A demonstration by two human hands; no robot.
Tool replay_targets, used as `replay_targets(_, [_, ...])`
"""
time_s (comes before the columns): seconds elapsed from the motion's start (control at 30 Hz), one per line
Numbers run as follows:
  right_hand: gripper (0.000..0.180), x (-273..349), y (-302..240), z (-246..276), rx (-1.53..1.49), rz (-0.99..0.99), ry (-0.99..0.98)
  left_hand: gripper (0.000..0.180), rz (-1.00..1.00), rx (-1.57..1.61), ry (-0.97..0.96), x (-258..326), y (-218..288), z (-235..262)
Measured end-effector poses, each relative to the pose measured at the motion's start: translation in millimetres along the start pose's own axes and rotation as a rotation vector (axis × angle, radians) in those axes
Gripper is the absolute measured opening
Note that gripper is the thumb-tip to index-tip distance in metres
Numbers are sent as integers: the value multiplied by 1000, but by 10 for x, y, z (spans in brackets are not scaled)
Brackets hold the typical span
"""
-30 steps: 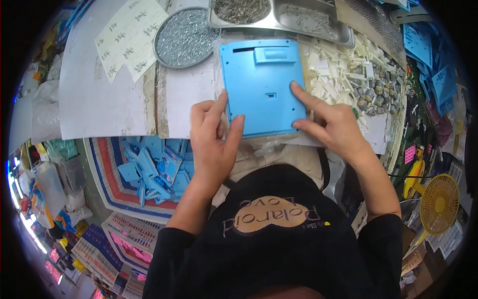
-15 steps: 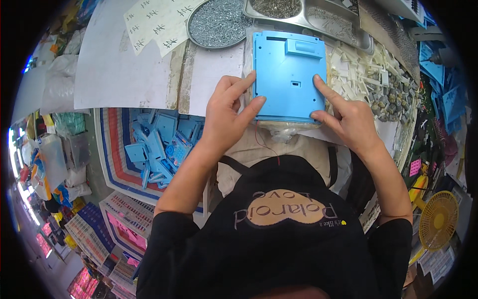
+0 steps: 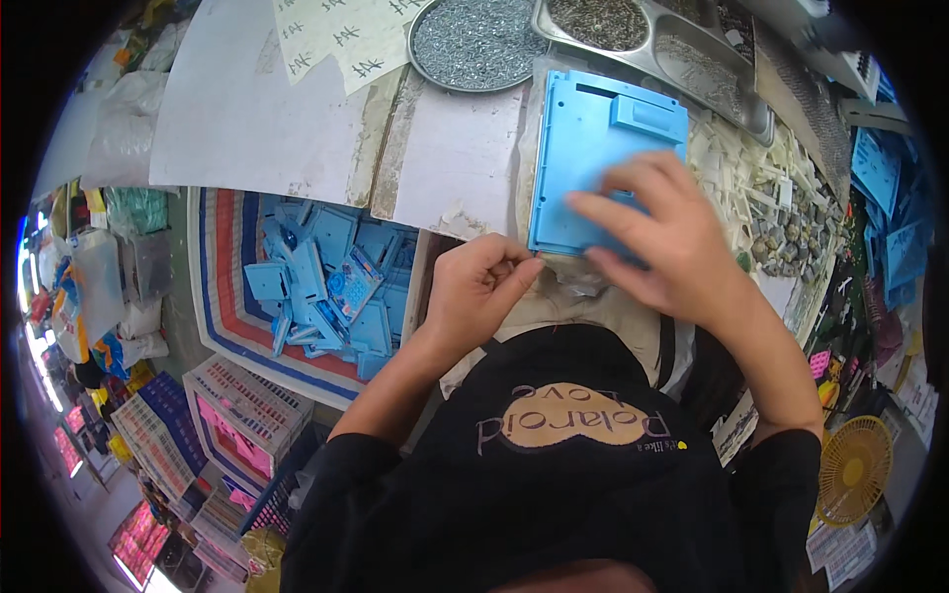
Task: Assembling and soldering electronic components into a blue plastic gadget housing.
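A flat light-blue plastic casing (image 3: 583,128) lies on a plastic-covered pad at the table's front edge. It has a raised block near its far end. My left hand (image 3: 484,292) is closed in a pinch at the casing's near left corner, on what looks like a thin red wire; the fingers hide most of it. Over the casing's near right part is my right hand (image 3: 667,237), blurred by motion. Its thumb and fingers are apart, with nothing seen between them. Whether it touches the casing I cannot tell.
A round tray of silvery screws (image 3: 474,44) and a divided metal tray (image 3: 667,59) of small parts stand behind. Right of the casing lie white plastic pieces (image 3: 736,163) and small greyish parts (image 3: 791,232). At left, a striped-lined box (image 3: 222,287) holds blue plastic parts (image 3: 321,277).
Both hands have left the casing's side edges. My left hand has moved to the near left corner, where a red wire hung, and closed. My right hand has swung inward over the casing.
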State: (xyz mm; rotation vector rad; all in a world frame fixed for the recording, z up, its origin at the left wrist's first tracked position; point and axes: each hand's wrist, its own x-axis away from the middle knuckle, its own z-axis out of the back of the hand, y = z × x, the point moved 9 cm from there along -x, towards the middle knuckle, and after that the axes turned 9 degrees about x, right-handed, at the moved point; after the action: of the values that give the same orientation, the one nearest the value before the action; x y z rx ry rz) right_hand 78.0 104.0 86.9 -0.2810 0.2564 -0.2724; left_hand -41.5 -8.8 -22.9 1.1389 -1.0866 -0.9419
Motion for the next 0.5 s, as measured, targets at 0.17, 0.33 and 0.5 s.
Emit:
replay_targets(0.17, [41,-160,-117,-377,-113,242,35,8,-29,133,39,10,-54,-57])
replay_targets(0.33, [40,-175,-161,-401,-82,245,31,12,-221,18,111,-1,65,-79])
replay_targets(0.5, [40,-165,-169,-383,-47,236,59,15,-344,-65,175,18,143,-96])
